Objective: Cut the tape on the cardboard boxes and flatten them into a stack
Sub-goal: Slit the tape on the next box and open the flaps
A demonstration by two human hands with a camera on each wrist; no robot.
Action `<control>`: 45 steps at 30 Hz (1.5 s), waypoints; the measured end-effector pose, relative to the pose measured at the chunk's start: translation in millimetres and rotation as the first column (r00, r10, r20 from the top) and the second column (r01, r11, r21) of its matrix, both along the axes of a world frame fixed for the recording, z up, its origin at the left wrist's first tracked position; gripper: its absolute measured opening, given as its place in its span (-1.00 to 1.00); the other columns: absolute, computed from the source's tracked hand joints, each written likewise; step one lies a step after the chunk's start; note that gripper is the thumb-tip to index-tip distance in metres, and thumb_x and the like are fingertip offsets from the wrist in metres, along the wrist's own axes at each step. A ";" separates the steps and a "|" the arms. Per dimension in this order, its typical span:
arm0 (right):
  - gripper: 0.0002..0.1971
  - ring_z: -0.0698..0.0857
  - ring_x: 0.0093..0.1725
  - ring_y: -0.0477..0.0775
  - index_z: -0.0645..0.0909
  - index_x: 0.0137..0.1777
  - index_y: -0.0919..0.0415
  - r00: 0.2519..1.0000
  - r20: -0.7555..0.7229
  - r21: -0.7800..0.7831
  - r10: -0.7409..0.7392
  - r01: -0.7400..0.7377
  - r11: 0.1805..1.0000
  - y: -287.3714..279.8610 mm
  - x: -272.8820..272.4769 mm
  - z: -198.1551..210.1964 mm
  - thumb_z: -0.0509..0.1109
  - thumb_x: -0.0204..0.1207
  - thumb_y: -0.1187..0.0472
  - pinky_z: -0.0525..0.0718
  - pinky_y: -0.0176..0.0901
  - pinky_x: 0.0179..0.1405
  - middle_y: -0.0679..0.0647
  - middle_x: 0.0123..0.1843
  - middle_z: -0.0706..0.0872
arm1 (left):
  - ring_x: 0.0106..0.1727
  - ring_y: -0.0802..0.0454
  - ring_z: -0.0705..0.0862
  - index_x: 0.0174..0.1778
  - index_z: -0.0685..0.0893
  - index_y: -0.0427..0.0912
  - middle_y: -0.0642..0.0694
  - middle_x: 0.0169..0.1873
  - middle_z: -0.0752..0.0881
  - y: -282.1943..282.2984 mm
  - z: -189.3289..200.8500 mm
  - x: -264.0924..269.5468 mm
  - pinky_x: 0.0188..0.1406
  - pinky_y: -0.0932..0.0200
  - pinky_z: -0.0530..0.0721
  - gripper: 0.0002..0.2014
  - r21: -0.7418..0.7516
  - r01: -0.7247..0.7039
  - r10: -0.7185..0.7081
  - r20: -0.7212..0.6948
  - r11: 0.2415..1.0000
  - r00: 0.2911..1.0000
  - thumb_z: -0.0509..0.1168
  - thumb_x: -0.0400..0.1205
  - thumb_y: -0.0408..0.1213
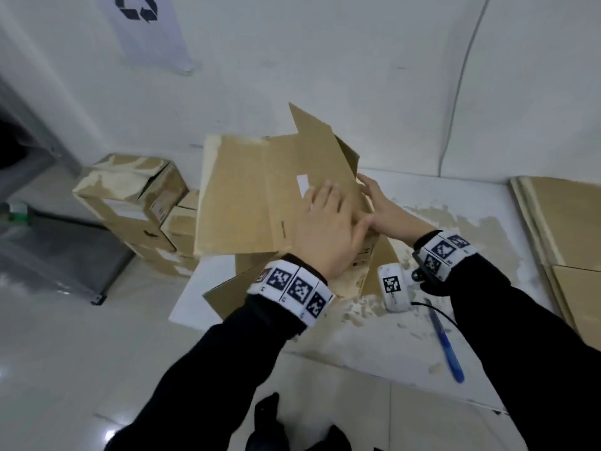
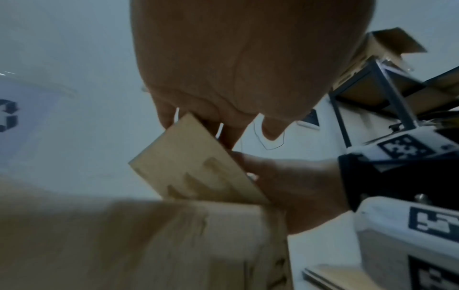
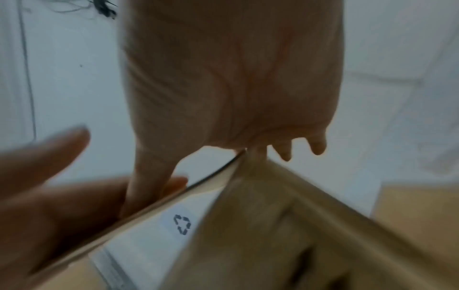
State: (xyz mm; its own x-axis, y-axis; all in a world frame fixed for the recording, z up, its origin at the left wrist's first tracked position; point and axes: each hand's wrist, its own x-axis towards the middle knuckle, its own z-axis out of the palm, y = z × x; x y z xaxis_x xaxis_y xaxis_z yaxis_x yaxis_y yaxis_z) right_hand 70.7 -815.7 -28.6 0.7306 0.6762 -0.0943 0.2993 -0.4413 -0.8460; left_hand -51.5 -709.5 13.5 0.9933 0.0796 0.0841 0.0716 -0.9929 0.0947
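The opened cardboard box [image 1: 260, 196] I am working sits on the white table [image 1: 406, 336], near its far left corner, its panels folded out towards the wall and one flap [image 1: 312, 135] sticking up at the back. I see nothing inside it; a small white label [image 1: 303, 182] shows on the spread panel. My left hand [image 1: 325, 229] lies palm-down on that panel with fingers straight and slightly spread, pressing flat. My right hand [image 1: 380, 206] reaches in from the right beside it, thumb lying against the left hand's thumb, fingers extended over the box's right edge; from the right wrist view the fingers [image 3: 285, 151] stay fairly straight behind a cardboard edge, though blur keeps me from judging how firmly they bear on it. Both forearms come in from below in dark sleeves [image 1: 227, 369] with marker wristbands [image 1: 289, 284].

A blue cutter [image 1: 447, 346] lies on the table near my right forearm, untouched. At the table's right edge rests a stack of flattened cardboard [image 1: 566, 229]. On the floor left of the table stand several still-assembled boxes [image 1: 136, 203], the top one with loose flaps; I cannot tell what they hold. A recycling sign [image 1: 136, 8] hangs on the wall.
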 end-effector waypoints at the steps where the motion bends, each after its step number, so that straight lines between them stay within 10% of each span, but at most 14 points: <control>1: -0.23 0.29 0.53 0.01 0.20 0.62 0.12 0.994 0.101 -0.075 -0.035 0.043 0.996 -11.3 5.5 -3.2 0.34 0.50 -0.21 0.26 -0.14 0.47 0.11 0.59 0.26 | 0.67 -0.08 0.11 0.56 0.36 -0.18 -0.21 0.62 0.26 2.7 -7.1 -0.5 0.63 -0.04 -0.07 -0.35 0.033 -0.010 0.009 0.020 0.999 1.000 -0.29 0.73 0.12; 5: -0.43 0.51 0.11 0.06 0.67 0.13 0.10 0.856 0.517 -0.186 -0.009 0.123 0.975 -71.8 7.3 -11.6 0.04 0.53 -0.30 0.47 -0.04 0.18 0.05 0.06 0.58 | 0.64 -0.07 0.21 0.40 0.47 -0.11 -0.16 0.57 0.36 25.6 -19.1 -11.9 0.63 -0.08 0.05 -0.45 0.080 -0.063 0.054 0.109 0.995 0.993 -0.16 0.71 0.14; 12: -0.73 0.45 -0.40 -0.07 0.37 -0.24 0.12 0.919 0.361 -0.130 0.160 -0.121 0.984 -76.3 -109.5 -16.1 0.16 0.68 0.04 0.41 -0.29 -0.42 -0.08 -0.40 0.46 | 0.68 -0.23 -0.20 0.65 0.07 -0.20 -0.26 0.67 -0.05 14.8 -24.9 0.5 0.60 -0.33 -0.25 -0.04 0.203 -0.208 0.216 -0.019 0.957 0.976 -0.18 0.50 0.48; 15: -0.70 0.60 -0.35 -0.11 0.49 -0.15 0.00 0.965 0.128 -0.045 0.230 -0.225 0.973 -67.5 -102.2 -3.9 0.06 0.67 -0.13 0.59 -0.27 -0.32 -0.04 -0.31 0.60 | 0.66 -0.19 -0.30 0.68 -0.07 -0.09 -0.22 0.67 -0.18 22.8 -34.6 -14.4 0.58 -0.31 -0.34 -0.07 0.171 -0.197 0.204 -0.020 0.965 0.979 -0.16 0.49 0.43; 18: -0.70 0.73 -0.25 0.00 0.53 0.15 0.09 0.985 0.146 0.029 -0.090 0.087 0.996 -53.2 -38.3 -0.9 0.28 0.59 -0.09 0.76 0.00 -0.20 0.01 -0.16 0.67 | 0.69 -0.17 -0.17 0.67 0.10 -0.10 -0.23 0.68 -0.02 29.5 -40.5 -38.3 0.59 -0.27 -0.31 -0.07 0.090 -0.171 0.164 0.076 0.981 0.983 -0.13 0.43 0.38; 23: -0.10 0.59 -0.02 0.06 0.21 0.55 0.03 0.946 0.261 -0.090 -0.194 0.224 0.970 19.0 50.4 -24.3 0.51 0.30 -0.27 0.61 -0.02 -0.03 0.03 0.19 0.52 | 0.68 -0.19 -0.02 0.63 0.27 -0.14 -0.24 0.65 0.14 28.5 -51.2 -59.7 0.60 -0.26 -0.22 -0.13 0.008 -0.123 0.121 0.125 0.992 0.985 0.05 0.44 0.30; 28: -0.78 0.78 -0.29 0.26 0.54 0.14 0.40 0.965 0.243 -0.210 -0.100 0.153 0.966 32.6 86.3 -42.6 0.22 0.59 0.28 0.77 0.13 -0.38 0.32 -0.12 0.74 | 0.68 -0.17 0.01 0.63 0.27 -0.12 -0.20 0.65 0.17 40.5 -53.0 -64.5 0.61 -0.23 -0.19 -0.14 0.000 -0.103 0.102 0.168 0.995 0.980 0.09 0.43 0.29; 32: -0.82 0.80 -0.37 0.03 0.59 -0.08 0.34 0.937 0.176 -0.217 -0.303 0.337 0.916 -20.8 143.4 -49.4 0.30 0.51 0.19 0.79 0.04 -0.25 0.35 -0.13 0.76 | 0.69 -0.13 0.01 0.61 0.31 -0.11 -0.16 0.65 0.16 45.6 -59.4 -66.4 0.61 -0.26 -0.10 -0.14 -0.033 -0.033 0.039 0.199 0.999 0.979 0.14 0.40 0.26; 34: -0.57 0.79 -0.10 0.31 0.60 0.00 0.33 0.890 0.200 -0.164 -0.408 0.442 0.882 -40.4 156.7 -58.6 0.29 0.30 -0.03 0.74 0.24 -0.03 0.35 -0.03 0.75 | 0.69 -0.12 0.03 0.61 0.32 -0.11 -0.15 0.65 0.17 45.9 -62.8 -63.4 0.60 -0.28 -0.06 -0.14 -0.041 0.000 0.008 0.211 0.999 0.977 0.13 0.42 0.28; 38: -0.33 0.60 0.32 0.22 0.25 0.53 0.20 0.834 0.079 0.169 -0.546 0.528 0.832 -46.1 73.2 -52.7 0.40 0.51 -0.03 0.64 0.21 0.24 0.21 0.47 0.43 | 0.68 -0.13 0.04 0.62 0.30 -0.10 -0.16 0.65 0.18 47.9 -65.8 -36.9 0.61 -0.28 -0.08 -0.15 0.010 0.019 -0.021 0.209 1.000 0.978 0.03 0.49 0.37; 42: -0.14 0.41 0.53 -0.02 0.14 0.61 -0.04 0.953 -0.276 0.445 -0.129 0.246 0.861 -41.0 -83.1 -64.5 0.29 0.39 -0.40 0.49 -0.03 0.41 -0.02 0.60 0.34 | 0.69 -0.15 -0.01 0.65 0.22 -0.09 -0.19 0.67 0.11 46.8 -73.2 11.4 0.61 -0.30 -0.11 -0.10 0.067 0.016 -0.025 0.130 0.998 0.991 -0.19 0.53 0.46; 45: -0.14 0.30 0.57 -0.23 0.14 0.64 0.03 0.902 -0.416 0.428 -0.119 0.309 0.849 -23.5 -123.6 -87.8 0.12 0.45 -0.46 0.36 -0.26 0.52 -0.21 0.59 0.33 | 0.69 -0.14 -0.11 0.69 0.08 -0.08 -0.19 0.68 0.00 50.4 -85.8 42.4 0.61 -0.26 -0.21 -0.10 0.092 0.054 -0.060 0.068 0.994 0.996 -0.36 0.54 0.45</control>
